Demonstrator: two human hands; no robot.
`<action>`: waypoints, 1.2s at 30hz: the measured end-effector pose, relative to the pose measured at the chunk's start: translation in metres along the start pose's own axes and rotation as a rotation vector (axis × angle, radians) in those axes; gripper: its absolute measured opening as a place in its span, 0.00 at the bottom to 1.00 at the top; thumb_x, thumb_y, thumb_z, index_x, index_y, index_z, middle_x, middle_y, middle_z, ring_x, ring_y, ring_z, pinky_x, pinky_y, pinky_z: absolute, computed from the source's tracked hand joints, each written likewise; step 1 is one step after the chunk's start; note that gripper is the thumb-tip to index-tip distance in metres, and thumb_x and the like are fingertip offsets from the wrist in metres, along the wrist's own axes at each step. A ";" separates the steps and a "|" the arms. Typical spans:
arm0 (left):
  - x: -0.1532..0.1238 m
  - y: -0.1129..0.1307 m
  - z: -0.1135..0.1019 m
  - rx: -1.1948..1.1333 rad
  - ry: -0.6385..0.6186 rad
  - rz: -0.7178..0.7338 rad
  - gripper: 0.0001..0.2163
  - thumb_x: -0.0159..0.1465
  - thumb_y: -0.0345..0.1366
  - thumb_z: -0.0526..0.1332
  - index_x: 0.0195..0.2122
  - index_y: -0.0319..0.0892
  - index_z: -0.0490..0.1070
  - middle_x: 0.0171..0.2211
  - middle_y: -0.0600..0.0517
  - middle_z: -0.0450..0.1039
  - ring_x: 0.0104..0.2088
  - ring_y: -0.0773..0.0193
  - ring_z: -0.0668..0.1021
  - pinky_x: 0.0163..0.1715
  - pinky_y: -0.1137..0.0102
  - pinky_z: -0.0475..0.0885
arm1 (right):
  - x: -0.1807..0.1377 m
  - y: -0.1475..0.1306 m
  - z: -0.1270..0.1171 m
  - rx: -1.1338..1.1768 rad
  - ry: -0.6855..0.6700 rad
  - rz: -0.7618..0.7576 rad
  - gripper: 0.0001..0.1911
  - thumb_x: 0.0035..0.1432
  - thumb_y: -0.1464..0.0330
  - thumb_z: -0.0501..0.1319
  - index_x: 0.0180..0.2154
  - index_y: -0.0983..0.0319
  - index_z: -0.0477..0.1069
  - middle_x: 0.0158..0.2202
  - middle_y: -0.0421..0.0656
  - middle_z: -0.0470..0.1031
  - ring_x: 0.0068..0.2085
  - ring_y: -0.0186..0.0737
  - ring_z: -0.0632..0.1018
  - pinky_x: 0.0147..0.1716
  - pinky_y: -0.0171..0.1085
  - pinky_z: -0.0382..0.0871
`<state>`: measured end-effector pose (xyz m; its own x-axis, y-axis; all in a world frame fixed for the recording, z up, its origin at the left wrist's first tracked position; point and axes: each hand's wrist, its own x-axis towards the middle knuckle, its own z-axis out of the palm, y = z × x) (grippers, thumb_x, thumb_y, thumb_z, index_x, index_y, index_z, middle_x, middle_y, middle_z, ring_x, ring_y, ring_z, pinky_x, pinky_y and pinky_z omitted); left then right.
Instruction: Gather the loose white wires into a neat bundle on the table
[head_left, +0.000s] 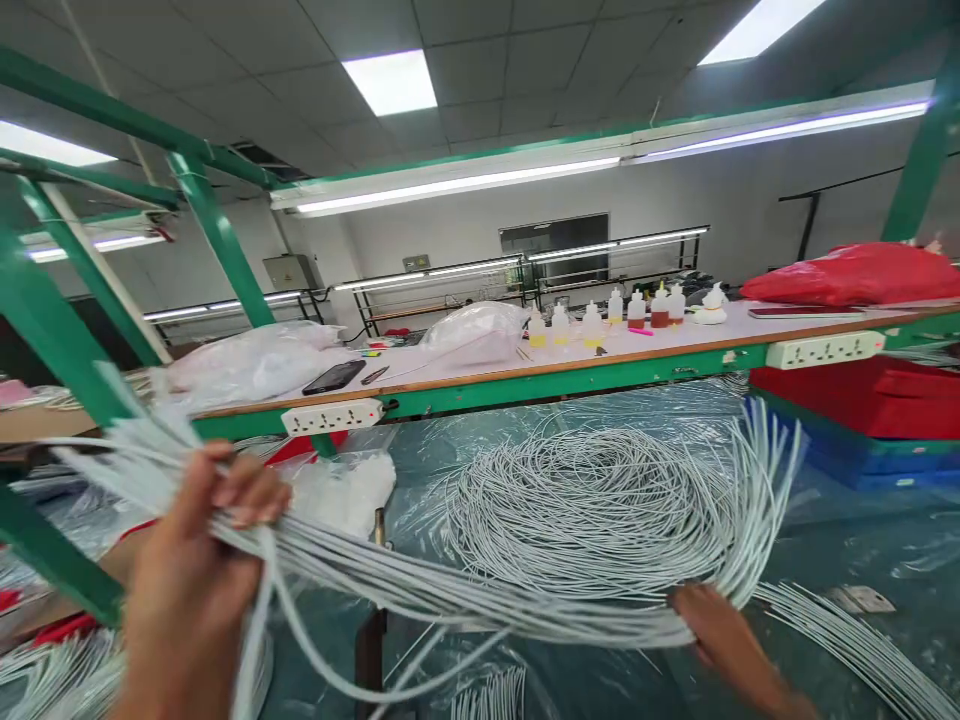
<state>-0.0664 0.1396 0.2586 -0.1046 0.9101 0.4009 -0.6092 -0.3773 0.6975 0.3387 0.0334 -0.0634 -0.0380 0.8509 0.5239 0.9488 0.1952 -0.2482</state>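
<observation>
Currently left hand (187,590) clamps the long bundle of thin white plastic-coated wires (450,590), right hand (720,630) pinches its far end; loose strands drooping below could snag and slip out.

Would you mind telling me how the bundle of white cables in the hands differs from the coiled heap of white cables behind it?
The bundle of white cables is gathered into a long strand, while the coiled heap lies in loose loops. The bundle is lifted, held in the grip of the left hand and right hand; the heap rests untouched on plastic sheeting. Both look like the same thin white cable.
</observation>
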 end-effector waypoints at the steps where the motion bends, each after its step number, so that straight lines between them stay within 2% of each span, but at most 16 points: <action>1: -0.017 -0.025 -0.001 0.037 -0.050 -0.045 0.07 0.63 0.32 0.54 0.27 0.39 0.66 0.14 0.61 0.57 0.13 0.76 0.61 0.13 0.82 0.61 | -0.016 -0.003 0.026 0.062 -0.175 0.098 0.12 0.45 0.72 0.55 0.30 0.55 0.76 0.31 0.47 0.79 0.34 0.48 0.78 0.34 0.45 0.71; 4: -0.053 -0.095 -0.008 0.095 0.005 -0.316 0.12 0.49 0.37 0.69 0.26 0.39 0.66 0.15 0.61 0.59 0.15 0.76 0.62 0.15 0.80 0.63 | -0.034 -0.019 0.058 0.122 -0.442 0.236 0.16 0.42 0.70 0.60 0.35 0.50 0.77 0.39 0.46 0.79 0.44 0.58 0.76 0.43 0.56 0.68; 7: -0.061 -0.131 -0.015 0.043 0.123 -0.352 0.14 0.47 0.38 0.70 0.26 0.39 0.66 0.14 0.62 0.58 0.15 0.76 0.61 0.14 0.81 0.61 | -0.008 -0.058 0.038 0.277 -0.457 0.187 0.27 0.46 0.66 0.61 0.52 0.53 0.68 0.54 0.49 0.69 0.54 0.57 0.68 0.49 0.54 0.65; 10: -0.052 -0.132 -0.006 -0.072 0.213 -0.301 0.07 0.57 0.32 0.62 0.26 0.39 0.65 0.14 0.61 0.57 0.13 0.76 0.61 0.13 0.82 0.60 | 0.032 -0.120 0.023 0.625 -0.414 -0.081 0.34 0.49 0.56 0.61 0.58 0.54 0.59 0.57 0.49 0.65 0.55 0.49 0.68 0.48 0.43 0.68; 12: -0.046 -0.125 0.006 -0.127 0.257 -0.293 0.08 0.63 0.29 0.54 0.26 0.39 0.64 0.13 0.61 0.57 0.12 0.76 0.61 0.13 0.82 0.59 | 0.050 -0.164 0.029 0.673 -0.278 -0.227 0.24 0.55 0.58 0.57 0.54 0.53 0.65 0.46 0.47 0.74 0.46 0.44 0.75 0.44 0.41 0.70; 15: -0.038 -0.118 0.024 -0.170 0.283 -0.293 0.11 0.65 0.28 0.50 0.25 0.39 0.63 0.13 0.61 0.57 0.12 0.76 0.61 0.13 0.82 0.59 | 0.062 -0.210 0.035 0.595 -0.014 -0.171 0.17 0.54 0.58 0.58 0.45 0.55 0.71 0.44 0.48 0.73 0.43 0.47 0.74 0.42 0.46 0.69; 17: -0.031 -0.116 0.031 -0.181 0.267 -0.300 0.11 0.65 0.28 0.49 0.25 0.39 0.63 0.12 0.61 0.57 0.11 0.77 0.61 0.12 0.82 0.58 | 0.068 -0.219 0.015 0.650 0.110 -0.105 0.14 0.53 0.57 0.58 0.36 0.59 0.73 0.43 0.50 0.72 0.43 0.50 0.73 0.42 0.49 0.68; 19: -0.021 -0.112 0.036 -0.198 0.241 -0.316 0.13 0.66 0.29 0.48 0.24 0.39 0.63 0.12 0.61 0.56 0.10 0.77 0.59 0.11 0.82 0.57 | 0.081 -0.211 -0.029 0.887 0.127 -0.047 0.15 0.55 0.56 0.56 0.27 0.60 0.70 0.34 0.47 0.73 0.37 0.46 0.74 0.37 0.46 0.69; 20: -0.015 -0.109 0.039 -0.209 0.224 -0.324 0.14 0.66 0.29 0.48 0.23 0.39 0.63 0.11 0.61 0.55 0.10 0.77 0.59 0.11 0.81 0.57 | 0.089 -0.202 -0.056 1.139 -0.014 0.015 0.15 0.55 0.56 0.56 0.27 0.60 0.69 0.27 0.44 0.71 0.31 0.41 0.73 0.33 0.41 0.71; 22: -0.002 -0.101 0.045 -0.239 0.184 -0.331 0.15 0.67 0.29 0.46 0.23 0.39 0.63 0.11 0.61 0.54 0.09 0.77 0.58 0.10 0.81 0.56 | 0.105 -0.180 -0.105 1.320 -0.091 0.070 0.19 0.61 0.53 0.45 0.32 0.58 0.66 0.13 0.32 0.56 0.12 0.29 0.60 0.14 0.29 0.63; 24: 0.011 -0.093 0.050 -0.277 0.153 -0.319 0.16 0.67 0.31 0.45 0.22 0.39 0.62 0.10 0.62 0.53 0.09 0.77 0.57 0.10 0.81 0.56 | 0.114 -0.155 -0.136 1.712 -0.592 -0.007 0.24 0.49 0.46 0.57 0.39 0.58 0.63 0.12 0.27 0.56 0.09 0.26 0.57 0.10 0.27 0.61; 26: 0.024 -0.084 0.050 -0.311 0.152 -0.290 0.18 0.68 0.31 0.43 0.20 0.40 0.59 0.10 0.62 0.52 0.09 0.78 0.57 0.10 0.82 0.55 | 0.110 -0.129 -0.144 1.679 -1.136 0.034 0.33 0.34 0.48 0.68 0.39 0.59 0.64 0.13 0.30 0.65 0.11 0.29 0.65 0.12 0.28 0.65; 28: 0.036 -0.079 0.043 -0.329 0.171 -0.275 0.19 0.68 0.31 0.41 0.19 0.40 0.56 0.09 0.63 0.51 0.08 0.78 0.56 0.09 0.82 0.54 | 0.099 -0.100 -0.146 1.412 -1.393 0.205 0.30 0.26 0.50 0.71 0.29 0.61 0.66 0.13 0.34 0.67 0.12 0.29 0.68 0.12 0.27 0.65; 31: 0.051 -0.083 0.029 -0.324 0.194 -0.325 0.20 0.68 0.29 0.40 0.18 0.41 0.54 0.08 0.63 0.50 0.07 0.77 0.56 0.08 0.81 0.54 | 0.087 -0.055 -0.182 1.095 -1.124 0.365 0.23 0.32 0.50 0.69 0.20 0.61 0.66 0.14 0.35 0.65 0.13 0.24 0.64 0.12 0.24 0.59; 33: 0.058 -0.090 0.023 -0.317 0.190 -0.375 0.20 0.67 0.27 0.40 0.17 0.42 0.52 0.08 0.63 0.50 0.07 0.76 0.55 0.08 0.80 0.54 | 0.091 -0.029 -0.230 0.876 -0.588 0.378 0.14 0.47 0.54 0.63 0.26 0.59 0.70 0.18 0.34 0.63 0.16 0.23 0.62 0.14 0.23 0.55; 36: 0.068 -0.092 0.020 -0.324 0.155 -0.397 0.20 0.67 0.27 0.40 0.17 0.43 0.50 0.07 0.62 0.50 0.07 0.76 0.56 0.08 0.80 0.54 | 0.111 0.004 -0.293 0.457 -0.427 0.355 0.11 0.45 0.60 0.66 0.23 0.59 0.69 0.20 0.34 0.59 0.20 0.26 0.61 0.18 0.29 0.56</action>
<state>-0.0017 0.2330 0.2334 0.0829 0.9960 0.0336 -0.8343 0.0509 0.5490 0.4297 -0.0141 0.2325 0.0402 0.9992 0.0069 0.7040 -0.0234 -0.7098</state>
